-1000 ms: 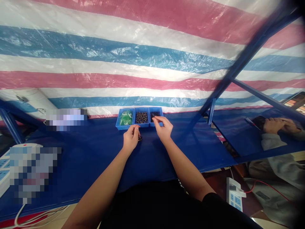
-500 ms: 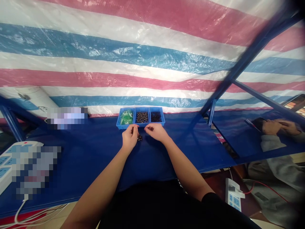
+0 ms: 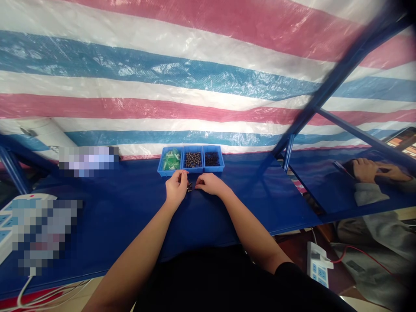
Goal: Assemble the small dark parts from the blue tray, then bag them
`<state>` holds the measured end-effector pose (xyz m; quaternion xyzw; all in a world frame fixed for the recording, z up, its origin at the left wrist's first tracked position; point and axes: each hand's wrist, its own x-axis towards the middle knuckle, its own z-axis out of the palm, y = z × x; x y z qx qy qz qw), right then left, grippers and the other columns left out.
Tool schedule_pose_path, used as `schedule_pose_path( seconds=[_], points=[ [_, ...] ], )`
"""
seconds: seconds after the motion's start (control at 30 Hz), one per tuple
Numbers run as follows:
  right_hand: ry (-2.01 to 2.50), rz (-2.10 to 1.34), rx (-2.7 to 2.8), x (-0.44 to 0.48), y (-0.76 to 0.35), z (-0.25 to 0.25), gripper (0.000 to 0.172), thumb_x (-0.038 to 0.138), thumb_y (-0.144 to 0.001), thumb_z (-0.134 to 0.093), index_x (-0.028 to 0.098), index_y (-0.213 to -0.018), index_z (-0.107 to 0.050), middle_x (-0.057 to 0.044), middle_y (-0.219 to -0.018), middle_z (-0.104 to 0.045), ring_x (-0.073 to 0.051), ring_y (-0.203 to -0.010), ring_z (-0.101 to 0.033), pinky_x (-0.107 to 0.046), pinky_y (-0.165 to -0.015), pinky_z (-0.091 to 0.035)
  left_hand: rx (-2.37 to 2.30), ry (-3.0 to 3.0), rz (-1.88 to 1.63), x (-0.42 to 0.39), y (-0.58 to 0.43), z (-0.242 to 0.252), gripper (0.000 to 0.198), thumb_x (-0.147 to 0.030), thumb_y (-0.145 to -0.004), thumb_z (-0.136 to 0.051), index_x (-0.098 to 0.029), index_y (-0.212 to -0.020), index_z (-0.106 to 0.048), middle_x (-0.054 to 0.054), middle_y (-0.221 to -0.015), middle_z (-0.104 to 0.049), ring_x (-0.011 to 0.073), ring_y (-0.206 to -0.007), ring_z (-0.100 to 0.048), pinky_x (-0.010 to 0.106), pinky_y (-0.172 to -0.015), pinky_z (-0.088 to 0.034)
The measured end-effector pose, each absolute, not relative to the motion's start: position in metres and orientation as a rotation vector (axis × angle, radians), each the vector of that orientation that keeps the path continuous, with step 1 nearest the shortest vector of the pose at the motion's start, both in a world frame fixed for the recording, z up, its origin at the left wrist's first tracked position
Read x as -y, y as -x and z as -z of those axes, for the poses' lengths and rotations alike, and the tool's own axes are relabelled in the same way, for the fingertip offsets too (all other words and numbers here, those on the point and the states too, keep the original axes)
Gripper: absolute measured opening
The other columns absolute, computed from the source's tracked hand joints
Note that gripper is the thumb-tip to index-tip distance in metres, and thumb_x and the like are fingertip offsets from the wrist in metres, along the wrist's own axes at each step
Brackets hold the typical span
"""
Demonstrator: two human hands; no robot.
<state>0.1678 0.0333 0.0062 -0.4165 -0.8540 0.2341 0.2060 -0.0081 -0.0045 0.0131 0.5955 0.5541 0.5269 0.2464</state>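
Fingers of your left hand (image 3: 176,189) curl down over the blue table cloth, their tips close together near the front edge of the trays, while those of your right hand (image 3: 209,184) reach in from the other side, tips pointing at the same spot. You can't tell from this view whether either hand is pinching anything. Between the two hands, just touching the side of your left fingers, sits a small cluster of dark parts (image 3: 189,186), too small to make out in detail.

Directly ahead, three blue plastic trays (image 3: 159,169) stand side by side against the back of the table (image 3: 130,203). The left one holds green pieces (image 3: 171,159), the middle one dark parts with metallic glints (image 3: 193,159), and the right one black parts (image 3: 212,159).

Behind them hangs a striped red, white and blue tarpaulin (image 3: 162,78). A blue metal shelf frame (image 3: 338,82) crosses the upper right. Off to your left lies a white power strip (image 3: 6,216), partly covered by a pixelated patch, and another power strip (image 3: 319,271) sits below the table's right edge, with a red cable (image 3: 360,253) beyond it. Further right, another person's hands (image 3: 365,170) rest on a dark blue surface, above a grey sleeve (image 3: 370,195).
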Motion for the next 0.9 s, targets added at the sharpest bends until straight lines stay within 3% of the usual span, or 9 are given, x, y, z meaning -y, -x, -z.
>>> schedule_pose_path(
  seconds=[0.27, 0.43, 0.6, 0.77, 0.9],
  points=[
    [1.303, -0.633, 2.384, -0.032, -0.178, -0.018, 0.014, 0.032, -0.085, -0.067, 0.018, -0.084, -0.069, -0.004, -0.084, -0.066, -0.015, -0.075, -0.058, -0.023, -0.064, -0.037, -1.572, -1.747, -1.384, 0.004, 0.008, -0.011, 0.029, -0.041, -0.092, -0.048, -0.019, -0.094, -0.066, -0.001, -0.063, -0.062, 0.0119, -0.056, -0.058, 0.022, -0.058, -0.046],
    [1.113, -0.786, 2.092, -0.03, -0.174, -0.022, 0.011, 0.025, -0.09, -0.056, 0.018, -0.088, -0.065, -0.001, -0.081, -0.068, -0.013, -0.071, -0.058, -0.024, -0.067, -0.041, -1.51, -2.002, -1.27, 0.001, 0.007, -0.004, 0.031, -0.04, -0.088, -0.056, -0.021, -0.109, -0.066, 0.001, -0.077, -0.067, 0.0137, -0.066, -0.062, 0.024, -0.065, -0.049],
    [1.02, -0.847, 1.94, -0.032, -0.172, -0.023, 0.011, 0.026, -0.088, -0.058, 0.018, -0.086, -0.065, 0.0, -0.079, -0.067, -0.012, -0.071, -0.059, -0.024, -0.068, -0.044, -1.439, -2.063, -1.237, 0.0, 0.008, -0.001, 0.027, -0.039, -0.09, -0.054, -0.021, -0.104, -0.069, 0.005, -0.094, -0.07, 0.0147, -0.074, -0.064, 0.025, -0.067, -0.05],
    [0.972, -0.932, 1.831, -0.033, -0.172, -0.022, 0.017, 0.032, -0.088, -0.058, 0.017, -0.086, -0.066, 0.0, -0.073, -0.064, -0.012, -0.065, -0.057, -0.024, -0.064, -0.045, -1.436, -1.994, -1.272, 0.0, 0.008, -0.003, 0.028, -0.04, -0.09, -0.054, -0.021, -0.103, -0.069, 0.005, -0.091, -0.071, 0.0152, -0.072, -0.064, 0.025, -0.066, -0.05],
    [0.931, -0.956, 1.806, -0.031, -0.17, -0.021, 0.02, 0.036, -0.085, -0.062, 0.017, -0.09, -0.068, -0.002, -0.081, -0.068, -0.013, -0.069, -0.06, -0.025, -0.066, -0.047, -1.457, -1.925, -1.269, 0.002, 0.008, -0.007, 0.026, -0.04, -0.09, -0.052, -0.021, -0.096, -0.068, 0.001, -0.078, -0.069, 0.0142, -0.066, -0.063, 0.024, -0.063, -0.048]
  ],
)
